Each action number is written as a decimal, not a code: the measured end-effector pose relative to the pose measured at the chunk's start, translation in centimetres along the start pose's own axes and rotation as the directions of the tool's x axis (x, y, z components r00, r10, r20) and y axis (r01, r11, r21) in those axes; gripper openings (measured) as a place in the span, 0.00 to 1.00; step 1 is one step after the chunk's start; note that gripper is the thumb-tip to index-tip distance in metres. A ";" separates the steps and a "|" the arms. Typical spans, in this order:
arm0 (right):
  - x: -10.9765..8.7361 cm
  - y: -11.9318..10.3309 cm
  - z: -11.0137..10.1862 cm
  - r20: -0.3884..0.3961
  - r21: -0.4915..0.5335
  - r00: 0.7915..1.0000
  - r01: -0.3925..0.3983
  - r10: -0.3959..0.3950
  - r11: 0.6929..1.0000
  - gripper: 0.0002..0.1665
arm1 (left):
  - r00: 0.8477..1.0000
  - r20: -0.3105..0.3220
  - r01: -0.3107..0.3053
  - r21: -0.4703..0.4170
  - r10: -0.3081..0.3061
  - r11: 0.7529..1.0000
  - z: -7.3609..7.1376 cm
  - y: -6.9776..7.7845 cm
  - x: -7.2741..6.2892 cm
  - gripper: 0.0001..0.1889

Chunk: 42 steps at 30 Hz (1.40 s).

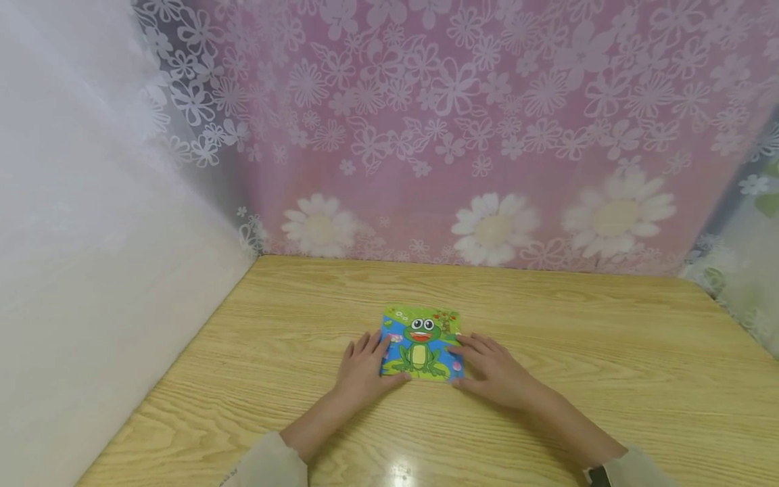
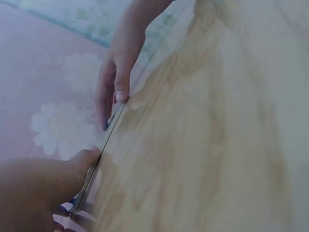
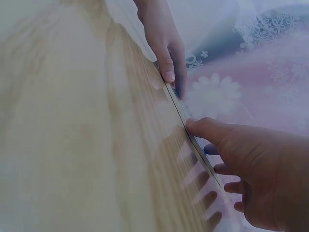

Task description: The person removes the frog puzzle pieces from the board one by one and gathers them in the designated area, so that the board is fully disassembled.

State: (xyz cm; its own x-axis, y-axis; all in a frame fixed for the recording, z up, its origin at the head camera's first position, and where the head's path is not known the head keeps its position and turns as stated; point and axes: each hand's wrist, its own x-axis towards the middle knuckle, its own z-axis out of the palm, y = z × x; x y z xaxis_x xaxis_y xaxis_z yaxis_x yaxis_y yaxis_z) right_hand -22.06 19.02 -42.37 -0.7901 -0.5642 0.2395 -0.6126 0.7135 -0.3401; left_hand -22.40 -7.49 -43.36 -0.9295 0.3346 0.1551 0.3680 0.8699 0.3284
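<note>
A thin square board (image 1: 420,346) with a bright green frog picture lies face up on the table. My left hand (image 1: 363,370) holds its left side, thumb at the near edge and fingers along the left edge. On the other side my right hand (image 1: 500,373) holds the near right corner, with the thumb at the edge and fingertips over the picture. Seen edge-on in the left wrist view, the board (image 2: 110,129) shows a dark line along its side, as if layered. In the right wrist view some fingers of my right hand (image 3: 258,166) are spread apart.
The wood-grain table (image 1: 584,345) runs back to a pink flowered curtain (image 1: 389,135). A white wall-like surface (image 1: 109,203) borders the table at the left, and a pale flowered sheet (image 1: 751,264) at the right.
</note>
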 end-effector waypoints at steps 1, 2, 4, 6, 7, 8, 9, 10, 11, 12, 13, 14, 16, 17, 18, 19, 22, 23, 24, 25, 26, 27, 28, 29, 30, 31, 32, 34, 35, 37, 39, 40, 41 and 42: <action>-0.1 0.0 0.0 -0.002 -0.004 1.000 0.000 0.000 1.000 0.34 | 1.000 0.001 -0.001 -0.002 0.001 1.000 0.0 0.1 0.0 0.43; -0.3 0.0 -0.1 -0.002 -0.003 1.000 0.000 0.000 1.000 0.34 | 1.000 0.002 0.000 -0.004 0.000 1.000 0.0 0.2 -0.1 0.43; -0.5 0.1 -0.1 -0.002 -0.002 1.000 0.001 -0.001 1.000 0.34 | 1.000 -0.001 -0.003 -0.008 0.003 1.000 0.1 0.5 -0.1 0.43; -0.7 0.2 -0.1 -0.001 0.002 1.000 -0.002 0.002 1.000 0.34 | 1.000 -0.001 -0.005 -0.001 0.005 1.000 0.2 0.6 -0.2 0.43; -0.8 0.2 -0.1 0.000 0.005 1.000 -0.003 0.003 1.000 0.34 | 1.000 0.000 -0.004 0.003 0.004 1.000 0.2 0.7 -0.2 0.43; -0.9 0.2 -0.1 0.000 0.011 1.000 -0.003 0.003 1.000 0.34 | 1.000 0.002 -0.004 0.008 0.004 1.000 0.3 0.8 -0.2 0.43; -1.0 0.3 -0.1 -0.001 0.009 1.000 -0.004 0.004 1.000 0.34 | 1.000 0.004 -0.006 0.012 0.006 1.000 0.3 0.9 -0.2 0.43; -1.1 0.3 -0.1 -0.002 0.007 1.000 -0.005 0.005 1.000 0.34 | 1.000 0.007 -0.005 0.012 0.005 1.000 0.4 0.9 -0.2 0.43; -1.2 0.4 -0.1 -0.003 0.005 1.000 -0.004 0.004 1.000 0.35 | 1.000 0.011 -0.003 0.011 0.003 1.000 0.4 1.0 -0.3 0.44; -1.3 0.4 -0.1 -0.004 0.001 1.000 -0.003 0.003 1.000 0.35 | 1.000 0.013 -0.003 0.008 0.003 1.000 0.4 1.1 -0.3 0.44; -1.4 0.4 -0.2 -0.004 -0.001 1.000 -0.003 0.003 1.000 0.35 | 1.000 0.016 -0.003 0.004 0.003 1.000 0.4 1.2 -0.3 0.44; -1.4 0.4 -0.2 -0.005 -0.002 1.000 -0.001 0.001 1.000 0.35 | 1.000 0.019 -0.003 -0.002 0.003 1.000 0.4 1.4 -0.4 0.44; -1.6 0.4 -0.3 -0.007 -0.010 1.000 0.006 -0.006 1.000 0.35 | 1.000 0.022 -0.003 -0.008 0.003 1.000 0.3 1.6 -0.5 0.44; -1.7 0.4 -0.3 -0.010 -0.013 1.000 0.010 -0.010 1.000 0.35 | 1.000 0.022 -0.003 -0.007 0.003 1.000 0.3 1.7 -0.5 0.44; -1.8 0.4 -0.4 -0.013 -0.014 1.000 0.011 -0.011 1.000 0.34 | 1.000 0.023 -0.003 -0.003 0.004 1.000 0.3 1.8 -0.6 0.43; -1.9 0.4 -0.5 -0.014 -0.014 1.000 0.009 -0.009 1.000 0.34 | 1.000 0.023 -0.004 0.003 0.004 1.000 0.3 1.9 -0.6 0.43; -2.2 0.3 -0.8 -0.019 -0.013 1.000 -0.002 0.001 1.000 0.34 | 1.000 0.022 -0.006 0.020 0.006 1.000 0.3 2.2 -0.6 0.43; -2.3 0.3 -0.8 -0.020 -0.015 1.000 -0.004 0.004 1.000 0.34 | 1.000 0.022 -0.007 0.027 0.007 1.000 0.3 2.3 -0.7 0.43; -2.4 0.3 -0.9 -0.019 -0.012 1.000 -0.007 0.007 1.000 0.34 | 1.000 0.023 -0.009 0.031 0.008 0.999 0.3 2.4 -0.7 0.43; -2.5 0.3 -1.0 -0.017 -0.014 1.000 -0.008 0.008 1.000 0.34 | 1.000 0.022 -0.010 0.033 0.010 0.999 0.3 2.5 -0.7 0.43; -2.5 0.4 -1.0 -0.016 -0.013 1.000 -0.007 0.007 1.000 0.34 | 1.000 0.021 -0.012 0.036 0.012 0.999 0.3 2.6 -0.8 0.43; -2.6 0.4 -1.1 -0.012 -0.014 1.000 -0.005 0.005 1.000 0.34 | 1.000 0.025 -0.012 0.040 0.011 0.999 0.4 2.6 -0.8 0.43; -2.7 0.4 -1.1 -0.011 -0.012 1.000 -0.004 0.004 1.000 0.34 | 1.000 0.026 -0.013 0.045 0.012 0.999 0.4 2.7 -0.8 0.43; -2.8 0.4 -1.1 -0.008 -0.008 1.000 -0.002 0.002 1.000 0.34 | 1.000 0.027 -0.016 0.049 0.014 0.999 0.4 2.8 -0.8 0.43; -2.9 0.4 -1.2 -0.007 -0.002 1.000 -0.001 0.001 1.000 0.34 | 0.999 0.028 -0.017 0.049 0.016 0.999 0.4 2.9 -0.9 0.43; -3.0 0.4 -1.2 -0.006 -0.001 1.000 -0.003 0.003 1.000 0.34 | 0.999 0.031 -0.019 0.054 0.017 0.998 0.5 2.9 -0.9 0.43; -3.1 0.4 -1.2 -0.005 0.000 1.000 -0.004 0.004 1.000 0.35 | 0.999 0.035 -0.021 0.062 0.018 0.998 0.6 2.9 -0.9 0.43; -3.3 0.4 -1.3 -0.006 -0.001 1.000 -0.006 0.006 1.000 0.35 | 0.999 0.042 -0.026 0.072 0.023 0.997 0.7 3.0 -0.9 0.43; -3.4 0.4 -1.3 -0.007 -0.005 1.000 -0.008 0.008 1.000 0.35 | 0.999 0.043 -0.031 0.078 0.027 0.996 0.7 3.0 -0.9 0.44; -3.6 0.3 -1.4 -0.010 -0.016 1.000 -0.013 0.013 1.000 0.35 | 0.998 0.051 -0.038 0.084 0.034 0.996 0.8 3.0 -0.8 0.44; -3.7 0.3 -1.5 -0.010 -0.019 1.000 -0.018 0.018 1.000 0.35 | 0.997 0.059 -0.048 0.075 0.044 0.996 0.8 2.8 -0.7 0.43; -3.8 0.2 -1.6 -0.008 -0.018 1.000 -0.021 0.021 1.000 0.35 | 0.997 0.061 -0.053 0.068 0.048 0.996 0.7 2.7 -0.7 0.42; -3.8 0.2 -1.6 -0.006 -0.020 1.000 -0.025 0.025 0.999 0.35 | 0.996 0.066 -0.058 0.060 0.054 0.997 0.6 2.5 -0.6 0.41; -3.7 0.1 -1.7 -0.003 -0.020 1.000 -0.028 0.028 0.999 0.36 | 0.995 0.074 -0.064 0.049 0.060 0.997 0.5 2.3 -0.5 0.40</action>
State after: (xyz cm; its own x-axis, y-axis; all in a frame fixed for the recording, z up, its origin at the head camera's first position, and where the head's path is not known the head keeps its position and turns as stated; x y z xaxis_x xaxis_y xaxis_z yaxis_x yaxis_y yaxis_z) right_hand -19.20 21.91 -41.77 -0.8068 -0.5429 0.2332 -0.5908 0.7368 -0.3288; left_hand -21.11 -5.41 -43.16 -0.9050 0.4121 0.1057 0.4249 0.8635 0.2716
